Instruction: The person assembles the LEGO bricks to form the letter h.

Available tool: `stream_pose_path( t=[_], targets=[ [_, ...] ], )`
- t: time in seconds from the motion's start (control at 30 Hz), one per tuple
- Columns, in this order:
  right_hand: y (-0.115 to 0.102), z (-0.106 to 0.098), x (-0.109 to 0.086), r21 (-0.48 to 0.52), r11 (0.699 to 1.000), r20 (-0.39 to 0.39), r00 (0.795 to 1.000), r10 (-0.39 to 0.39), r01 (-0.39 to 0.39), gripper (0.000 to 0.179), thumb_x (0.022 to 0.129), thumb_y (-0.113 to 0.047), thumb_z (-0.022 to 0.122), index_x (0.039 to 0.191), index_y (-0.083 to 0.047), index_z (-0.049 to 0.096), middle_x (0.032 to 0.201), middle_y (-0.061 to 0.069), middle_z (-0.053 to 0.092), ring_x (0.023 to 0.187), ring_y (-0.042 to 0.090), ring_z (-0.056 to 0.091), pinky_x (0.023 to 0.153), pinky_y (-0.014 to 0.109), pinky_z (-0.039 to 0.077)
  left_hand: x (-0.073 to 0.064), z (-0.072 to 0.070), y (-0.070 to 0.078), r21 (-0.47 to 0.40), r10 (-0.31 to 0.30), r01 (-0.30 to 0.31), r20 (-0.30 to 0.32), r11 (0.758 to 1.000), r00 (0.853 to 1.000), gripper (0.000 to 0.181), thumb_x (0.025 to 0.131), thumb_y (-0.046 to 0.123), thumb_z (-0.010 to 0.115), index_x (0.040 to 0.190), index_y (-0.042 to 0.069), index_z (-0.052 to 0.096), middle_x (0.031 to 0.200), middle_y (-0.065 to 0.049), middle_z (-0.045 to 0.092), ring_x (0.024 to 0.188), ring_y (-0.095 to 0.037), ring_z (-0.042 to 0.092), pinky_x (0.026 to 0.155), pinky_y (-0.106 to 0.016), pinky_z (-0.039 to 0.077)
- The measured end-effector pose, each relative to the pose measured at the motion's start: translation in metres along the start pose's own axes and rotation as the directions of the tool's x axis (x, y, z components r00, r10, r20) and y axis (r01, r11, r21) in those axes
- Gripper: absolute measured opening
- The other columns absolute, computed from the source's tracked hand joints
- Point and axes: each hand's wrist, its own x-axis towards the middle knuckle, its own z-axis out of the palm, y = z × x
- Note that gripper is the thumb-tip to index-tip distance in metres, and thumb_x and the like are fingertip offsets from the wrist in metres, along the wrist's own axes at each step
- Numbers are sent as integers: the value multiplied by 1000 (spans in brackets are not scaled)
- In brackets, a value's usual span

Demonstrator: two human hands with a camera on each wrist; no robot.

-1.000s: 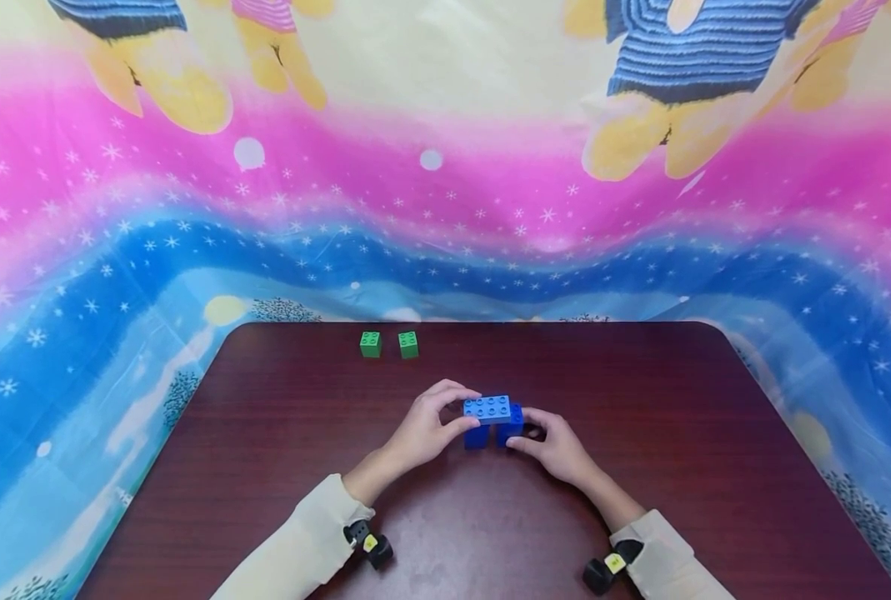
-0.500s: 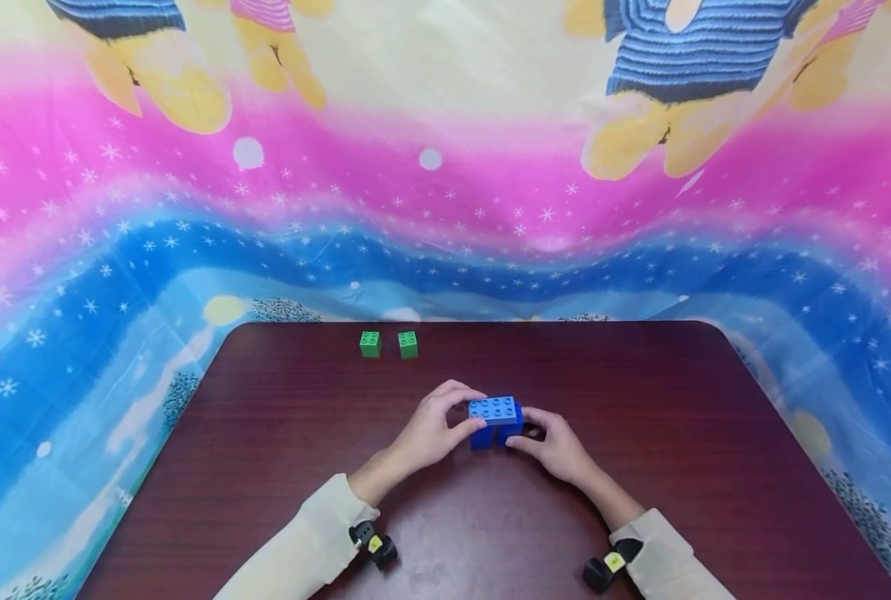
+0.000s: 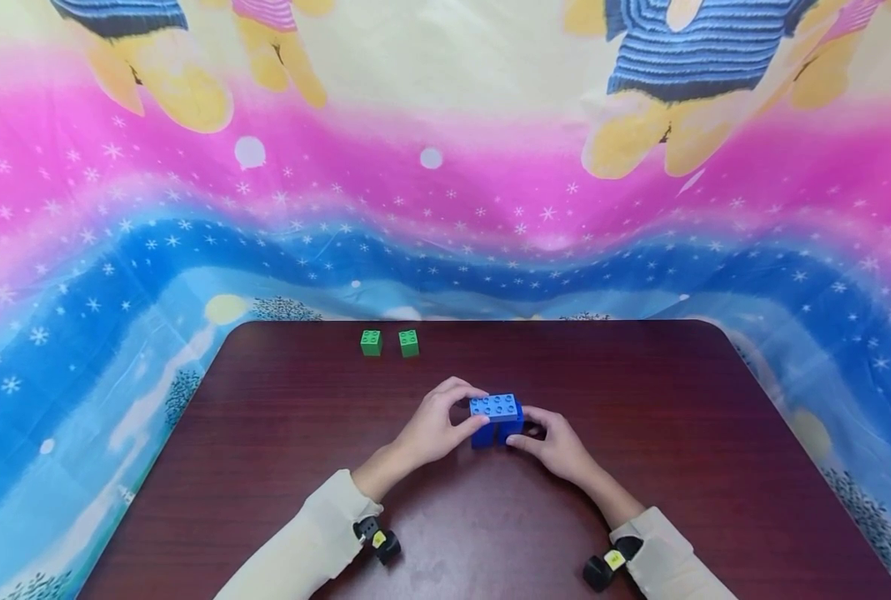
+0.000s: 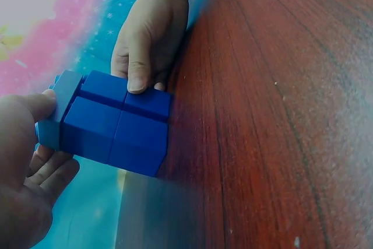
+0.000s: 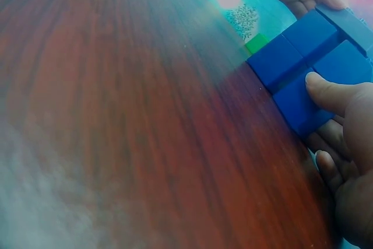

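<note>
A light blue building brick [image 3: 493, 407] with two rows of studs lies across the tops of two dark blue brick stacks. The left stack [image 4: 113, 135] and the right stack [image 5: 303, 100] are each two bricks high and stand upright, a narrow gap between them. My left hand [image 3: 433, 427] pinches the light blue brick at its left end, thumb in front and fingers behind. With thumb and fingers, my right hand [image 3: 558, 446] grips the right stack low down; the left wrist view shows that thumb on its lower brick. A sliver of the right stack's top shows past the light blue brick.
Two green bricks, a left one [image 3: 371, 342] and a right one [image 3: 408, 343], sit near the far edge of the dark wooden table [image 3: 603, 367]. A patterned cloth [image 3: 445, 208] hangs behind the table.
My left hand has shifted slightly right with the light blue brick, which now covers more of the right stack. The left stack has come closer to the right one. My right hand has stayed in place.
</note>
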Motion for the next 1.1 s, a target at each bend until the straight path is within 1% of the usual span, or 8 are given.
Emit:
stream_pose_path(
  t=[0.27, 0.47, 0.63, 0.8, 0.83, 1.0, 1.03, 1.1],
  targets=[
    [1, 0, 0, -23, 1000, -8, 1000, 3, -3, 44, 90, -22, 81, 128, -8, 66, 114, 3, 72, 94, 14, 68, 83, 30, 56, 2, -1, -4, -4, 13, -13, 11, 1000, 1000, 32, 95, 23, 75, 124, 11, 69, 116, 0, 68, 95, -11, 62, 84, -29, 56],
    [0, -3, 0, -46, 999, 4, 1000, -29, 29, 52, 91, -26, 79, 137, -11, 60, 121, 3, 69, 99, 17, 63, 84, 30, 54, 1, -1, -5, -14, 12, -12, 17, 1000, 1000, 33, 95, 24, 75, 124, 11, 69, 116, 0, 67, 100, -11, 62, 88, -29, 55],
    [-11, -8, 1, 2, 994, -52, 993, -110, 110, 54, 96, -19, 73, 146, -12, 53, 133, 9, 63, 105, 23, 61, 84, 32, 55, 1, 0, -5, -32, 16, -16, 12, 999, 1000, 33, 95, 23, 75, 124, 9, 69, 115, -2, 68, 102, -14, 63, 90, -36, 57],
    [-27, -9, 3, 46, 977, -106, 974, -202, 207, 45, 99, -11, 68, 143, -10, 57, 138, 7, 62, 120, 24, 60, 98, 51, 53, 2, 0, -6, -57, 30, -30, 0, 998, 1000, 32, 93, 20, 77, 122, 8, 70, 113, -4, 68, 102, -16, 64, 90, -42, 57],
    [-29, -8, 3, 43, 975, -111, 971, -212, 218, 44, 99, -11, 68, 142, -11, 59, 137, 5, 63, 121, 23, 60, 99, 51, 52, 2, 0, -6, -61, 31, -31, -1, 998, 1000, 32, 93, 20, 77, 122, 8, 70, 113, -4, 68, 103, -16, 64, 90, -43, 57],
    [-36, -3, 4, 22, 983, -126, 976, -176, 180, 38, 99, -13, 68, 137, -12, 65, 133, 1, 66, 119, 19, 60, 101, 38, 51, 2, -2, -7, -59, 37, -36, 7, 998, 999, 33, 93, 22, 77, 123, 8, 70, 113, -3, 69, 105, -15, 65, 92, -42, 57],
    [-37, -2, 4, 24, 985, -132, 978, -164, 169, 37, 99, -12, 68, 136, -10, 65, 133, 2, 66, 119, 19, 60, 100, 36, 51, 2, -2, -7, -54, 38, -37, 8, 998, 999, 33, 94, 22, 76, 123, 9, 70, 113, -2, 69, 106, -15, 65, 92, -41, 57],
    [-38, -1, 5, 40, 989, -142, 980, -137, 144, 35, 99, -9, 67, 134, -6, 66, 132, 7, 67, 119, 21, 61, 99, 37, 52, 1, -2, -7, -46, 36, -36, 12, 998, 999, 33, 94, 23, 76, 124, 9, 70, 113, -2, 69, 106, -13, 65, 92, -38, 57]
  ],
)
